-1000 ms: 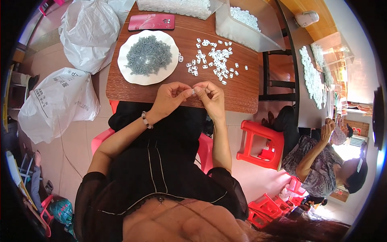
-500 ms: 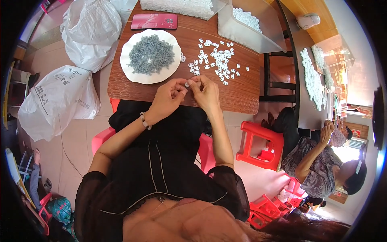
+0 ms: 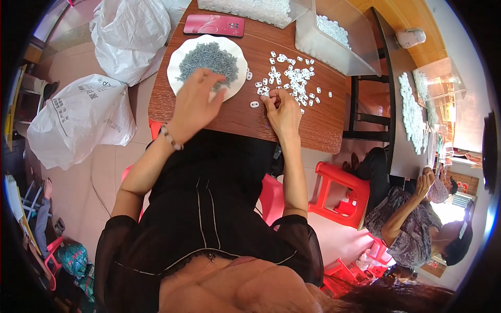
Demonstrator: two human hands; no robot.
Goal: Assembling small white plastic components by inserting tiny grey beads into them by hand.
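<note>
A: Reaching over the white plate point(image 3: 177, 57), my left hand point(image 3: 195, 101) lay flat with its fingers spread, covering the near edge of the heap of small grey pieces point(image 3: 209, 58).

B: Was it holding any of them?

A: I could not tell; the palm faced down and hid whatever was under it. A beaded bracelet point(image 3: 171, 138) sat on that wrist.

B: And the other hand?

A: My right hand point(image 3: 284, 112) rested on the wooden counter point(image 3: 323, 130), fingers curled and drawn together, the tips touching the near edge of the scattered small white pieces point(image 3: 292, 78). Whether a piece was pinched between them, I could not tell.

B: Where did those white pieces lie?

A: They were spread loosely on the counter, just to the right of the plate, and one single white piece point(image 3: 254, 104) lay apart, between my two hands.

B: What else was on the counter?

A: A flat red case point(image 3: 214, 25) lay beyond the plate, and a clear bin point(image 3: 344, 57) with more white pieces stood at the far right. Two big white sacks point(image 3: 78, 117) sat on the floor to my left. Red plastic stools point(image 3: 342, 195) stood to my right, near another person's raised hand point(image 3: 425, 180).
</note>
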